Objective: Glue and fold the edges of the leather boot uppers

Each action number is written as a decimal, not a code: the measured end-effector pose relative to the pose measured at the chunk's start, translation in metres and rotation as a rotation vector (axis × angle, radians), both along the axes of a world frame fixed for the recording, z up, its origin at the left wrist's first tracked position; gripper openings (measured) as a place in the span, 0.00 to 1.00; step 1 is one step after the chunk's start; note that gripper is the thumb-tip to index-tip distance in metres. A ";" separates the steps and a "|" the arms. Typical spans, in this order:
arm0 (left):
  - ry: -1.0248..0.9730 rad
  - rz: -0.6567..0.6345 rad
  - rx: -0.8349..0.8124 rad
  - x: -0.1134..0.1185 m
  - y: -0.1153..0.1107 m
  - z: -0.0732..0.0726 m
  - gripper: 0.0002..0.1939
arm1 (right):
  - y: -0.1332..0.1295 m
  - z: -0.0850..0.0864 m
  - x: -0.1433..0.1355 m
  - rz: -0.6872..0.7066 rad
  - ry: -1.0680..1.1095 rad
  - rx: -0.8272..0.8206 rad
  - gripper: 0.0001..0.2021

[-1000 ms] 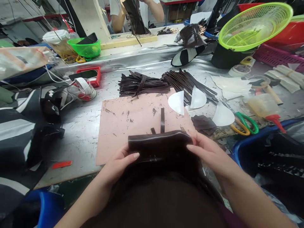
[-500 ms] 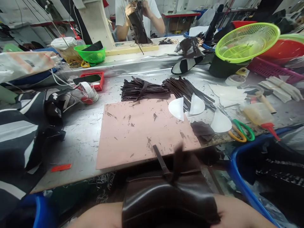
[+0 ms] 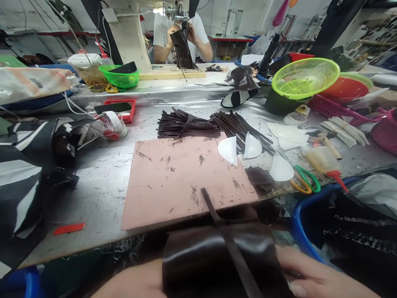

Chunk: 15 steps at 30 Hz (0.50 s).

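Note:
At the bottom middle, a glossy dark brown leather piece (image 3: 192, 265), shaped like a boot shaft, is held up in front of the table edge. My left hand (image 3: 133, 279) holds its left side, with the fingers hidden behind or inside the leather. My right hand (image 3: 310, 271) grips the right side, thumb and bent fingers partly showing. A narrow dark leather strip (image 3: 240, 260) lies across the piece; its far end reaches over the pink board (image 3: 186, 178). Behind the board rest a tied bundle of dark strips (image 3: 186, 124) and a looser pile of strips (image 3: 243, 128).
White half-round pieces (image 3: 228, 150), scissors (image 3: 305, 180) and a glue bottle (image 3: 322, 159) lie to the right. A blue bin (image 3: 296, 223) stands below. Black-and-white leather parts (image 3: 21, 165) fill the left. Across the table a person (image 3: 182, 41) works at a sewing machine.
The view has tilted up and shifted slightly right. The raised, blurred part of the strip has come down and now lies over the leather piece. More of my right hand shows.

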<state>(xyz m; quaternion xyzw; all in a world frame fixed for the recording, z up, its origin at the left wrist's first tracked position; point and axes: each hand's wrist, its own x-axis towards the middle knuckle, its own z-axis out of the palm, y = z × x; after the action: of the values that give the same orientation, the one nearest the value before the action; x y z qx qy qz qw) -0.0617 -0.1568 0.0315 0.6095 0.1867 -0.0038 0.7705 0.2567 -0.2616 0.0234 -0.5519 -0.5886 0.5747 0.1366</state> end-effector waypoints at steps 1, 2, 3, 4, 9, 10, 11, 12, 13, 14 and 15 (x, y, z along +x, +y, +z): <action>-0.019 0.006 -0.003 -0.001 0.005 0.000 0.40 | 0.006 0.003 -0.003 -0.015 -0.011 0.057 0.26; -0.037 0.045 -0.006 -0.003 0.009 -0.001 0.42 | 0.014 0.006 -0.008 -0.021 -0.016 0.112 0.25; -0.050 0.115 -0.009 -0.004 0.013 -0.003 0.43 | 0.022 0.011 -0.013 -0.028 -0.021 0.161 0.24; -0.055 0.206 -0.015 -0.007 0.015 -0.006 0.44 | 0.031 0.015 -0.018 -0.045 -0.025 0.198 0.23; -0.054 0.683 0.047 -0.014 0.026 -0.013 0.48 | 0.071 0.042 -0.035 -0.209 0.001 0.229 0.17; -0.067 0.752 0.063 -0.015 0.030 -0.012 0.48 | 0.078 0.049 -0.036 -0.225 0.016 0.221 0.16; -0.087 0.812 0.060 -0.016 0.035 -0.010 0.46 | 0.084 0.057 -0.037 -0.234 0.037 0.216 0.16; -0.115 0.864 0.041 -0.018 0.041 -0.009 0.44 | 0.092 0.064 -0.036 -0.245 0.061 0.210 0.16; -0.147 0.919 0.017 -0.020 0.047 -0.009 0.42 | 0.101 0.072 -0.036 -0.268 0.086 0.209 0.16; -0.170 0.988 0.003 -0.022 0.053 -0.010 0.38 | 0.111 0.079 -0.035 -0.304 0.111 0.218 0.16; -0.171 1.065 0.004 -0.025 0.058 -0.013 0.35 | 0.122 0.086 -0.034 -0.350 0.137 0.245 0.16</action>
<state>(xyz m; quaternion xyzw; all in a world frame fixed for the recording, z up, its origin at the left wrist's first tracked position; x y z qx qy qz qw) -0.0866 -0.0988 0.0180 0.4299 0.4066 0.4375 0.6771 0.2228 -0.1392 0.1093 -0.5848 -0.5384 0.5026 0.3398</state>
